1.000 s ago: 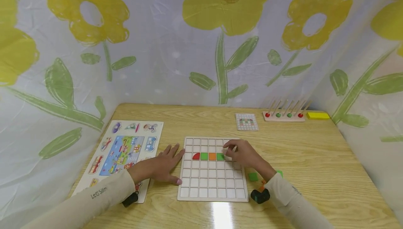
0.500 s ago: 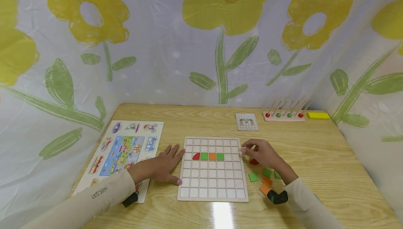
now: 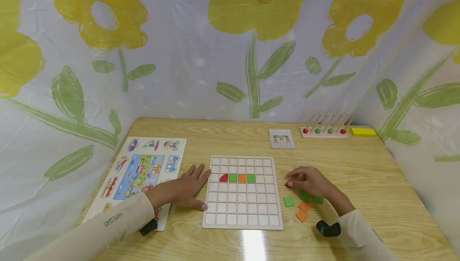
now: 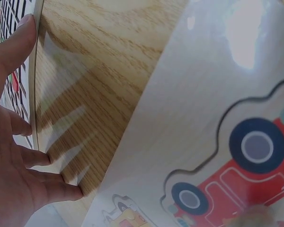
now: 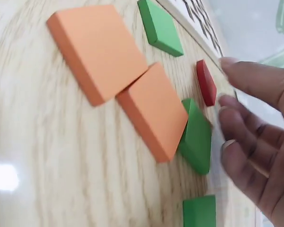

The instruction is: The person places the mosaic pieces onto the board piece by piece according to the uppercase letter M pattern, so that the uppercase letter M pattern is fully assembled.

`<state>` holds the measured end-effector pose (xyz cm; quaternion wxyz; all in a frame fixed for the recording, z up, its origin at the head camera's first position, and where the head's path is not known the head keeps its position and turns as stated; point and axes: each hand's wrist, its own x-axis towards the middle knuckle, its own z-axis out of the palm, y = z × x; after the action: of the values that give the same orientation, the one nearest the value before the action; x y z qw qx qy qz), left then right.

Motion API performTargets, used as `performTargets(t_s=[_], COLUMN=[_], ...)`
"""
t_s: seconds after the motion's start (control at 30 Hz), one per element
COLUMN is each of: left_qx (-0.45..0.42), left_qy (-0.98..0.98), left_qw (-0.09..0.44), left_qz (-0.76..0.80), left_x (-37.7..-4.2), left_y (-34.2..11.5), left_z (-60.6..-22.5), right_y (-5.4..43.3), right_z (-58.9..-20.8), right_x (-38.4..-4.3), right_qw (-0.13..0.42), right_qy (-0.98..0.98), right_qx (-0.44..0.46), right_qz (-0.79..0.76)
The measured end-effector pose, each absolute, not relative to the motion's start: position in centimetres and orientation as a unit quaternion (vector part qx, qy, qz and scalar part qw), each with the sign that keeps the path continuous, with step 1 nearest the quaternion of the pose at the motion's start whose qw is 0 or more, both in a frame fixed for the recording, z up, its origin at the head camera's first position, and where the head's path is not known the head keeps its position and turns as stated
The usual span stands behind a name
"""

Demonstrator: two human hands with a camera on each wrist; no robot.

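A white grid board [image 3: 242,207] lies mid-table. One of its rows holds a red quarter-circle tile [image 3: 224,178], a green square tile [image 3: 232,178], an orange tile [image 3: 242,178] and another green tile. My left hand [image 3: 189,189] rests spread at the board's left edge, fingertips against its side in the left wrist view. Right of the board, my right hand [image 3: 310,181] is lowered over a loose red tile [image 5: 206,83], thumb and fingertips apart and right at it. Beside it lie two orange tiles [image 5: 154,111] and several green square tiles [image 5: 161,27].
A vehicle puzzle board [image 3: 176,143] lies at the left, partly under my left forearm. Toward the back are a small pattern card [image 3: 282,139], a peg stand [image 3: 324,133] with red and green beads, and a yellow block [image 3: 363,132]. A flowered curtain [image 3: 187,61] surrounds the table.
My right hand has moved off the board to the right and down to the loose red tile. The left hand and the row of tiles on the board have stayed in place.
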<state>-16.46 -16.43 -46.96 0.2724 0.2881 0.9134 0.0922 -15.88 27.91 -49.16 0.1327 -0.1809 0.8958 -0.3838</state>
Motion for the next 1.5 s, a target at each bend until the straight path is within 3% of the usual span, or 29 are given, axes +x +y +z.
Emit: performTargets(t_s=[1.0, 1.5], left_qx=[0.292, 0.291], left_qy=[0.913, 0.913], left_qw=[0.269, 0.272], left_qz=[0.094, 0.091], left_x=[-16.32, -16.32], left_y=[-16.51, -16.45], left_z=[-46.99, -46.95], right_y=[28.14, 28.15], right_z=[-49.55, -49.44], right_x=[-15.61, -16.0], right_qw=[0.127, 0.168], right_qy=[0.899, 0.874], right_qx=[-0.211, -0.237], right_qz=[-0.362, -0.389])
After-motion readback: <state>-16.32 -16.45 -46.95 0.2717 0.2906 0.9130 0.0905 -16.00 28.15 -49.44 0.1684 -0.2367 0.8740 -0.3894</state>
